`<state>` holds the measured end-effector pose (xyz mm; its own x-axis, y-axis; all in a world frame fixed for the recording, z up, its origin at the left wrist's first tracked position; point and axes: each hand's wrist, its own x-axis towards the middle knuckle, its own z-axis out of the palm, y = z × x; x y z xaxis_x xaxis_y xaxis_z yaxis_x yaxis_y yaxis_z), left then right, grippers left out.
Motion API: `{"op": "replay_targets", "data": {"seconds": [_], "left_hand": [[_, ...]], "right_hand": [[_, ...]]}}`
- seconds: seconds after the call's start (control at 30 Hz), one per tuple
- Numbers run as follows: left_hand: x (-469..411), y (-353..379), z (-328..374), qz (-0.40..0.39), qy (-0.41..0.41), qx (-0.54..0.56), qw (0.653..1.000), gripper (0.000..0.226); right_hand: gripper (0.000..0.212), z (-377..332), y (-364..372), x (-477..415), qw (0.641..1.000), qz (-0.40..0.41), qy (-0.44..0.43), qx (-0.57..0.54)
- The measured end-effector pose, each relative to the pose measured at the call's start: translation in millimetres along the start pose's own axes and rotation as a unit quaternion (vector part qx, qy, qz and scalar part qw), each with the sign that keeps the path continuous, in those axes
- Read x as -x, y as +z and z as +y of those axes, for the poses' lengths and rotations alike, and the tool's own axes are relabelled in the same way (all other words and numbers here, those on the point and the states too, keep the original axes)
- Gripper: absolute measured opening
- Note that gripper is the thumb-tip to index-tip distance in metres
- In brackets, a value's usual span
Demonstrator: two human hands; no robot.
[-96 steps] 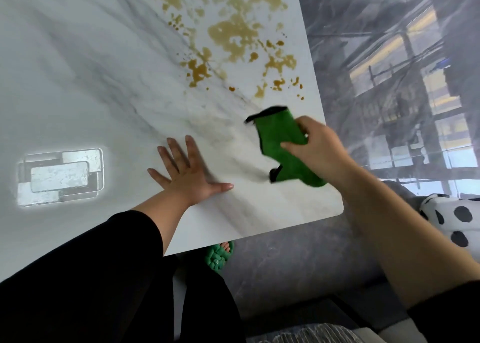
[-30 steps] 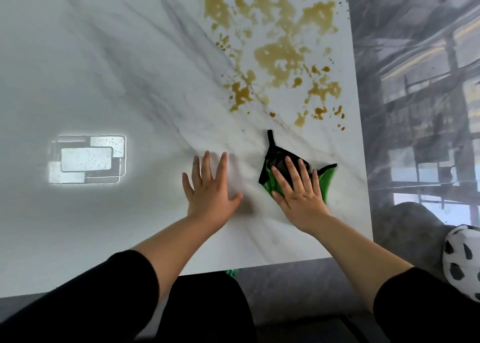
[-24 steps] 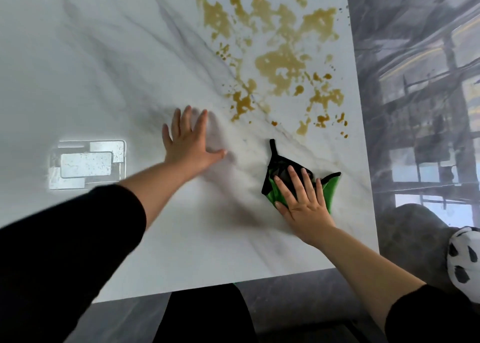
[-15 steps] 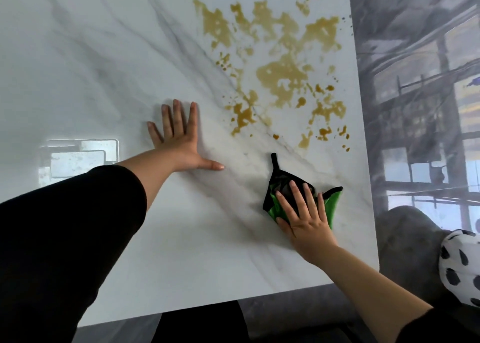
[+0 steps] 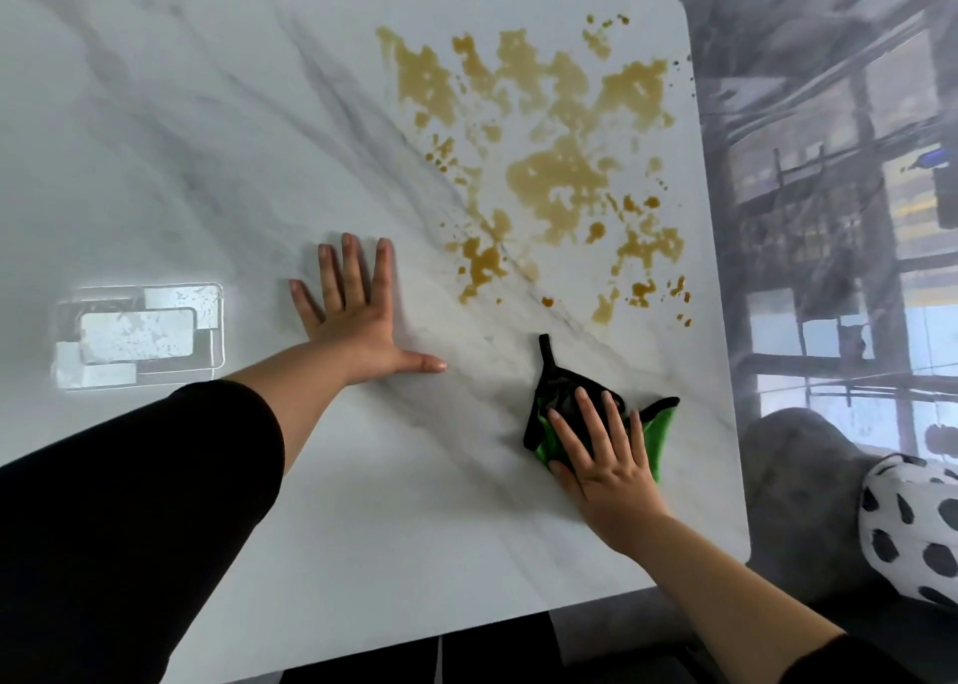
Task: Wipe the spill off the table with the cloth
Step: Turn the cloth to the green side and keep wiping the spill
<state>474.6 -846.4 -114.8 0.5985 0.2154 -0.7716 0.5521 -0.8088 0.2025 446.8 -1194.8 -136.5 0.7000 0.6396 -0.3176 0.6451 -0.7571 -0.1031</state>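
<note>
A brown spill (image 5: 549, 165) spreads in blotches and drops over the far right part of the white marble table (image 5: 181, 139). A green cloth with black trim (image 5: 562, 403) lies flat on the table just below the spill's nearest drops. My right hand (image 5: 604, 455) presses flat on the cloth, fingers spread over it. My left hand (image 5: 357, 315) rests palm down on bare table, to the left of the cloth, fingers apart and holding nothing.
A bright reflection of a ceiling light (image 5: 137, 333) shows on the table at the left. The table's right edge (image 5: 726, 372) borders a glossy grey floor. A white cushion with black spots (image 5: 912, 533) lies on a grey seat at the lower right.
My right hand has laid the cloth on the table and now presses it flat. My left hand slid farther away and to the left, then stayed there.
</note>
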Motion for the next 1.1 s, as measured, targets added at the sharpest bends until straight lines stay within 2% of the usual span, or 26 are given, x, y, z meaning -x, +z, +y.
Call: {"op": "replay_targets", "data": {"seconds": [0.27, 0.4, 0.53, 0.8, 0.93, 1.1], "left_hand": [[2, -3, 2, -0.011, -0.001, 0.0, 1.0, 0.154], [4, -2, 3, -0.006, -0.003, 0.001, 1.0, 0.154], [4, -4, 3, -0.011, -0.006, 0.002, 1.0, 0.156], [2, -3, 2, -0.009, -0.001, 0.009, 1.0, 0.157], [2, -4, 2, -0.007, -0.01, 0.018, 1.0, 0.157], [-1, -2, 1, 0.003, -0.015, 0.002, 1.0, 0.158]], "right_hand": [[0.055, -36, -21, -82, 0.999, 0.025, -0.038, 0.002], [0.057, -54, -31, -122, 0.999, 0.023, -0.028, 0.026], [0.058, -59, -28, -118, 1.0, -0.006, -0.008, 0.018], [0.055, -68, -29, -94, 1.0, -0.005, 0.014, -0.005], [0.055, -84, -44, -161, 0.999, 0.015, 0.046, -0.012], [0.057, -89, -59, -243, 0.996, 0.003, 0.075, -0.045]]}}
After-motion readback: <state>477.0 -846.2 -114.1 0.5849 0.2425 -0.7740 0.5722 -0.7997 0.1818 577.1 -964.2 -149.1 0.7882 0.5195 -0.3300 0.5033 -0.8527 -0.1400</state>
